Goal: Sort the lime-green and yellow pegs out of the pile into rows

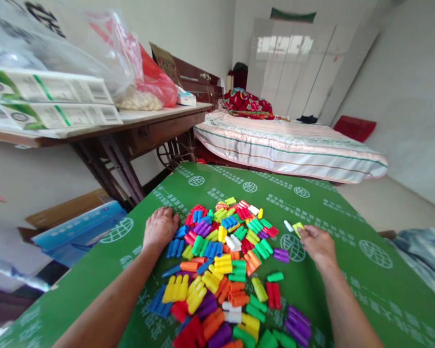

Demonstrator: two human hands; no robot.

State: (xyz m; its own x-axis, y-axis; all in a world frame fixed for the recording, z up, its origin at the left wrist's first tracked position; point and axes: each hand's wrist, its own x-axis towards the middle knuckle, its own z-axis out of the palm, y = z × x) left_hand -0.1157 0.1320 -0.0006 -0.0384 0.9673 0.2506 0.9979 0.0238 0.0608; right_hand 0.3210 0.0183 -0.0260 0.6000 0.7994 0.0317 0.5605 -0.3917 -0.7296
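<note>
My right hand [318,244] is closed in a pinch on a yellow-green plastic tube piece [297,228], held above the right part of the green board. Just left of it lies a small white tube piece [288,225]. My left hand [161,226] rests on the board at the left edge of the pile, its fingers loosely bent and nothing visible in them. Between my hands spreads a heap of coloured plastic tube pieces, many joined side by side, among them a blue piece [174,248], a yellow piece [223,264] and a purple piece [281,255].
The green board [221,181] has white printing. At the left, a wooden table [141,126] carries boxes [58,99] and plastic bags [155,79]. Beyond the board stands a bed [286,145]. Blue cartons [79,232] lie low on the left; pale blue cloth [424,256] is at the right.
</note>
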